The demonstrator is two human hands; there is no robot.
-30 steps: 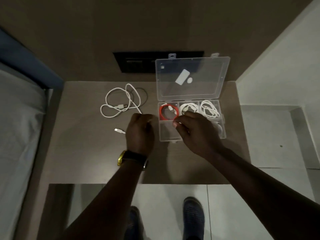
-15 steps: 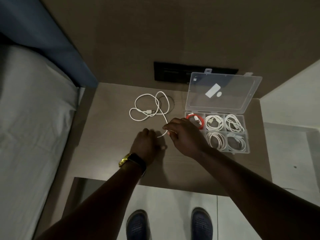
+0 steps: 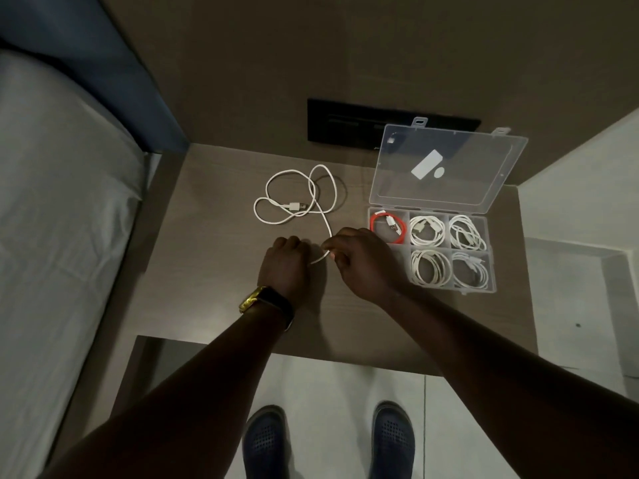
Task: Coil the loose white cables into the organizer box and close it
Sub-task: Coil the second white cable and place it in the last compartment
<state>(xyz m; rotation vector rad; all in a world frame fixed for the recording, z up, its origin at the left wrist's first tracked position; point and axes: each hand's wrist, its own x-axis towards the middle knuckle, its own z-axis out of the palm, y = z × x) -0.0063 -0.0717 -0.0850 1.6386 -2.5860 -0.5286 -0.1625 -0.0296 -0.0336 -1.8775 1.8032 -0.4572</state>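
On wooden bedside table [image 3: 214, 271], beside bed [image 3: 52, 236]: clear organizer box [image 3: 491, 271] at right, lid [image 3: 449, 167] open, coiled cables in compartments. Left hand [image 3: 285, 267] and right hand [image 3: 363, 264] close together, both pinching near end of loose white cable [image 3: 294, 205], remainder sprawled behind them.

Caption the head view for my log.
Both hands, left and right, pinch a loose white cable beside the open organizer box.

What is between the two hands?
A short stretch of the white cable spans the gap between the left hand and right hand, over bare table, in the head view.
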